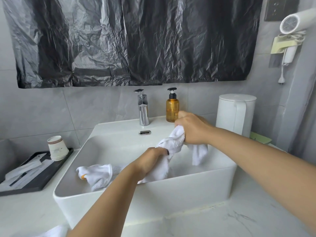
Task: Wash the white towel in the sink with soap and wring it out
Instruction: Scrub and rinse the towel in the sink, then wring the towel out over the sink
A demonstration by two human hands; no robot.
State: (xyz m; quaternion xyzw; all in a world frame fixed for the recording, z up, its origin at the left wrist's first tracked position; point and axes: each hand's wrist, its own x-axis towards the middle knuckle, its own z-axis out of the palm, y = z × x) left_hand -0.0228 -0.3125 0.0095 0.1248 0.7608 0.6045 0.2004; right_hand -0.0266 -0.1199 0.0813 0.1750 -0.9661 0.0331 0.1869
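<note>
Wringing the white terry towel (172, 142) over the white rectangular ceramic sink (227, 170).
Left hand (150, 159) and right hand (191, 130) each clenched it; twisting oppositely would probably work best, low over the basin.

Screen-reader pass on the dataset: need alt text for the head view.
Both hands, left and right, grip a twisted white towel over a white sink. A chrome faucet and an amber soap bottle stand behind; a white kettle is at right.
</note>
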